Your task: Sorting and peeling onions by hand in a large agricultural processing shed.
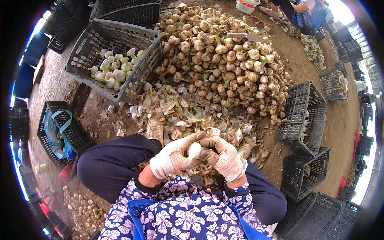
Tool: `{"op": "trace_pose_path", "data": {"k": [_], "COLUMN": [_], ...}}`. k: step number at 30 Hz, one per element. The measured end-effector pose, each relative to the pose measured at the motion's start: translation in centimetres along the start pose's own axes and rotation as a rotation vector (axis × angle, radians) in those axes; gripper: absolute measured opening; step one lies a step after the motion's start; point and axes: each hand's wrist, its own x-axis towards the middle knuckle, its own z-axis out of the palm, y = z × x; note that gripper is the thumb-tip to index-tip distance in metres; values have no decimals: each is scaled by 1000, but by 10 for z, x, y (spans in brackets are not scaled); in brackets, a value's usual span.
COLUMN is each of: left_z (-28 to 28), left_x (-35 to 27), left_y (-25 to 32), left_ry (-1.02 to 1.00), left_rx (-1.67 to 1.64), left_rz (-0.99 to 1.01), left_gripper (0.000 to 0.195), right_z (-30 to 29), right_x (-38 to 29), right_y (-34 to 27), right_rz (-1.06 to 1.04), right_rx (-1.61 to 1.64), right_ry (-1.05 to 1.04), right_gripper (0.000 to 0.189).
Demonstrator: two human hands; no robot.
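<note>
Both hands wear soiled white knit work gloves and meet above the lap. My left hand [177, 153] holds a pale, peeled garlic bulb [194, 150] between thumb and fingers. Against the bulb's right side press the dark, dirty fingertips of my right hand [224, 156]; what lies beneath them is hidden. Loose garlic skins [192, 114] cover the ground just beyond the hands. Farther off rises a large heap of unpeeled garlic bulbs [222, 60], with a wide-bladed knife [246, 36] lying on top. Peeled white bulbs [115, 69] sit in a black plastic crate at upper left.
That crate [118, 96] stands left of the heap. A smaller crate [60, 105] with a light blue bag [54, 135] is by the left knee. Black crates [312, 117] stand at right, some holding garlic. A white bucket [246, 6] and a seated person [309, 15] are beyond the heap.
</note>
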Motion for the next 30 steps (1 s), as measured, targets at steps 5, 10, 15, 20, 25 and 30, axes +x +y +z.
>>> {"op": "trace_pose_path", "data": {"k": [5, 10, 15, 20, 25, 30], "left_z": [-1, -3, 3, -9, 10, -13], "left_x": [6, 12, 12, 23, 30, 19], "left_y": [-5, -16, -23, -35, -19, -7], "left_ry": [114, 75, 33, 175, 259, 461], "left_rx": [400, 505, 52, 231, 759, 690], "left_rz": [41, 157, 0, 149, 582, 391], "left_gripper": [81, 80, 70, 66, 72, 49], "right_z": [9, 10, -15, -10, 16, 5], "right_x": [2, 5, 19, 5, 7, 4], "right_y": [-12, 6, 38, 36, 17, 25], "right_rz": [-112, -152, 145, 153, 273, 74], "right_rx": [-139, -355, -591, 296, 670, 347], "right_ry": [110, 300, 495, 182, 39, 93], "right_gripper": [22, 18, 37, 62, 56, 54]}}
